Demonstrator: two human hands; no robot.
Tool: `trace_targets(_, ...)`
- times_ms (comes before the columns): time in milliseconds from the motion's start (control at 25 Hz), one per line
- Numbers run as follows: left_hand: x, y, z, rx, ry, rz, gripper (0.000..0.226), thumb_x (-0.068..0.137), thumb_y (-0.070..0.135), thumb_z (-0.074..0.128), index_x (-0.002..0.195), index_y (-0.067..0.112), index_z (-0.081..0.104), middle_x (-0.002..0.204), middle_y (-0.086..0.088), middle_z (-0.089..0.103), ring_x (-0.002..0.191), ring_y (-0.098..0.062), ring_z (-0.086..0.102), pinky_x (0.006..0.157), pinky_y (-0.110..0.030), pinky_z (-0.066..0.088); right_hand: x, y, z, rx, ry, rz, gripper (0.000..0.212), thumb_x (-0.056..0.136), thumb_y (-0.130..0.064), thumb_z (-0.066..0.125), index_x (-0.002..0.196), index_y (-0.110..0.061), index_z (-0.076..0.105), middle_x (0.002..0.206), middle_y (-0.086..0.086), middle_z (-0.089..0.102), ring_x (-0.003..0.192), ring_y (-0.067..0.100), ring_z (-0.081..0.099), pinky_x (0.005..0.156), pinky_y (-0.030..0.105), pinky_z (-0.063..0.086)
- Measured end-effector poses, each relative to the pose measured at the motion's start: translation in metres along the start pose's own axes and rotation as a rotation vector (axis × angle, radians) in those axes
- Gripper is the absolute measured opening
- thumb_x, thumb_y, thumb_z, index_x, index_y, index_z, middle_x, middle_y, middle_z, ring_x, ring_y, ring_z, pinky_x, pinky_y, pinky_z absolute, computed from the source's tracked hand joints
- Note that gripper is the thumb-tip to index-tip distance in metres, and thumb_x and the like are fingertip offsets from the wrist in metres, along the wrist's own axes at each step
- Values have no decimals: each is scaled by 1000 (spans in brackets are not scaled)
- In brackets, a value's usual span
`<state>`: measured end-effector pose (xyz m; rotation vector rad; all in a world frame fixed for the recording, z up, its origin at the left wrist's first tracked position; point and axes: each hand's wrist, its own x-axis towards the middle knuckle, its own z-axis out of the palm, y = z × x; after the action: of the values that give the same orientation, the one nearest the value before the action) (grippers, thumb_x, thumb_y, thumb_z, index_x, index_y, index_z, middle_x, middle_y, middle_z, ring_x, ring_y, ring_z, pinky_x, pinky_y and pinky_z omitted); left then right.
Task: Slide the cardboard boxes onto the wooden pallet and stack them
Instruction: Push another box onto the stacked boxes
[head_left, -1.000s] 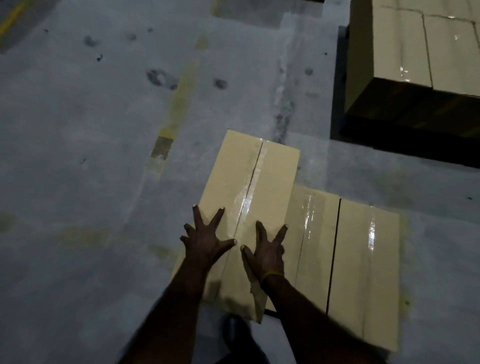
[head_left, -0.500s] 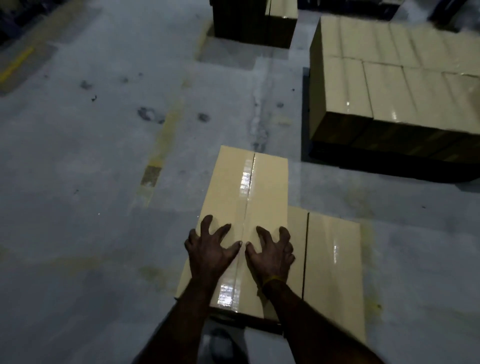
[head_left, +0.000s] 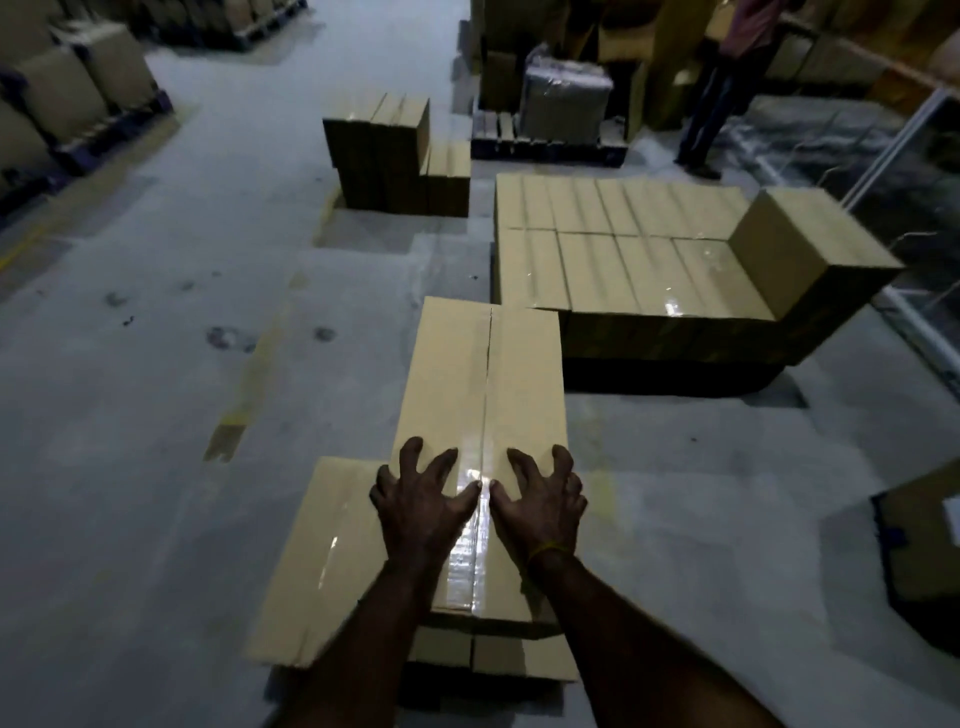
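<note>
A long taped cardboard box (head_left: 483, 395) lies on top of another flat box (head_left: 322, 561) on the concrete floor. My left hand (head_left: 421, 504) and my right hand (head_left: 540, 501) press on its near end with spread, bent fingers, one on each side of the tape seam. Ahead to the right stands a low stack of boxes (head_left: 623, 249) with one box (head_left: 810, 249) on top at its right end. The pallet beneath the stack is in dark shadow. The far end of the long box reaches close to the stack's near left corner.
A smaller pile of boxes (head_left: 395, 156) stands ahead. A pallet with a wrapped load (head_left: 563, 104) is behind it. A person (head_left: 727, 88) stands at the far right. Stacked boxes (head_left: 67, 98) line the left side. A dark object (head_left: 924, 561) lies on the floor at the right.
The box under my hands has slid forward toward the stack and now overhangs the lower box, which shows on its left. My view has lifted, showing more of the warehouse.
</note>
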<state>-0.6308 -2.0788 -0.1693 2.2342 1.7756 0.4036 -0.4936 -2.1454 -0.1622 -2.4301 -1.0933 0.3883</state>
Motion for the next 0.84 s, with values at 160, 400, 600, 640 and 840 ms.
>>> trace_targets(160, -55, 126, 2, -48, -28, 40, 65, 73, 78, 48, 132, 49, 53, 151, 11, 29, 123, -30, 39, 102, -46, 35, -2, 95, -97, -45, 44, 12, 56, 82, -62, 56, 136, -47, 47, 150, 4, 17, 132, 33, 31, 110, 47, 27)
trace_targets(400, -98, 268, 15, -87, -93, 121, 67, 75, 80, 49, 135, 49, 50, 152, 9, 26, 125, -32, 37, 104, -45, 32, 15, 204, -205, -76, 103, 47, 58, 81, -64, 56, 135, -45, 48, 148, 5, 19, 130, 36, 34, 109, 49, 29)
trace_targets(600, -93, 350, 27, -97, -127, 219, 71, 76, 81, 48, 138, 47, 48, 153, 7, 23, 127, -32, 35, 105, -45, 32, 42, 256, -264, -54, 152, 99, 58, 79, -65, 57, 134, -46, 49, 147, 5, 20, 130, 37, 34, 109, 51, 30)
trace_targets(640, -88, 365, 30, -98, -122, 235, 71, 76, 81, 48, 138, 47, 48, 152, 7, 24, 127, -33, 35, 105, -46, 33, 49, 264, -272, -51, 165, 106, 58, 79, -65, 57, 133, -46, 49, 147, 5, 20, 129, 37, 34, 109, 51, 31)
trace_targets(840, -57, 433, 63, -108, -135, 270, 70, 74, 80, 48, 136, 48, 49, 151, 7, 25, 126, -34, 36, 105, -48, 34, 101, 307, -304, -70, 193, 150, 59, 80, -65, 56, 134, -44, 49, 146, 5, 21, 128, 37, 36, 108, 50, 31)
